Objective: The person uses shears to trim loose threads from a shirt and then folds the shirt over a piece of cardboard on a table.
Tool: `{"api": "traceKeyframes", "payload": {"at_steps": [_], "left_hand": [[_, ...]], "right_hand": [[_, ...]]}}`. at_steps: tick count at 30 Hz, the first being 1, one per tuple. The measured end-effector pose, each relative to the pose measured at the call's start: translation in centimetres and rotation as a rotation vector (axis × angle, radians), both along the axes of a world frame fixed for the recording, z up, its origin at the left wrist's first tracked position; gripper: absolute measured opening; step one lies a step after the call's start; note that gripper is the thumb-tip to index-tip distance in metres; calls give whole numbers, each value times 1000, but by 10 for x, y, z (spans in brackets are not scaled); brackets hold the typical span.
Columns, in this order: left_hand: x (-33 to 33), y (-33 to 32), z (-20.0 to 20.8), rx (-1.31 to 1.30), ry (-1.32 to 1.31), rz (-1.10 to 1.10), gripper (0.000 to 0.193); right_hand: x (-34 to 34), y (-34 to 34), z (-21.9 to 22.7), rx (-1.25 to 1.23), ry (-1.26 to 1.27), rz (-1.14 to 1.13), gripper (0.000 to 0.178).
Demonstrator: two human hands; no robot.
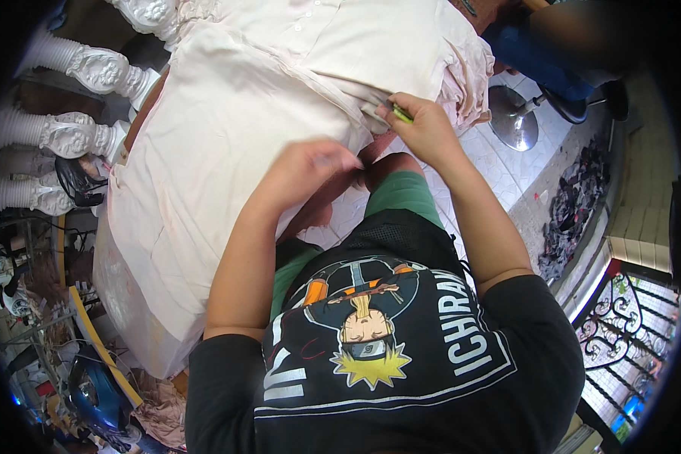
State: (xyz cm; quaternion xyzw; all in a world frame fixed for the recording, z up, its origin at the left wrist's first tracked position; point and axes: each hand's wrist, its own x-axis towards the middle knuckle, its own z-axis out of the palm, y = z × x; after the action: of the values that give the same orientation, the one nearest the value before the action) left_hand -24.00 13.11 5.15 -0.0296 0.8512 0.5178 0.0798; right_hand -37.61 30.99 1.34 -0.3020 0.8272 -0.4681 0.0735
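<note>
A pale cream garment with a row of small buttons lies spread over the surface in front of me. My right hand is closed on a small tool with a yellow-green handle, at the garment's near right edge. The tool's working end is hidden, so its exact kind does not show. Close by, my left hand hovers over the near edge of the cloth, its fingers curled toward my knee. Motion smears those fingertips, and I cannot tell whether they hold anything.
White carved balusters line the left. A stool with a round metal base stands on the tiled floor at right, near a heap of dark scraps. A black iron gate is at lower right, a blue shiny object at lower left.
</note>
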Motion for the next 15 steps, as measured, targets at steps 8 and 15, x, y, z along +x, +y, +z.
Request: {"api": "traceKeyframes", "payload": {"at_steps": [8, 15], "left_hand": [[17, -1, 36, -96, -91, 161, 13], [17, -5, 14, -127, 203, 218, 19]], "right_hand": [[14, -15, -9, -99, -56, 81, 16], [31, -23, -6, -189, -188, 200, 19]]}}
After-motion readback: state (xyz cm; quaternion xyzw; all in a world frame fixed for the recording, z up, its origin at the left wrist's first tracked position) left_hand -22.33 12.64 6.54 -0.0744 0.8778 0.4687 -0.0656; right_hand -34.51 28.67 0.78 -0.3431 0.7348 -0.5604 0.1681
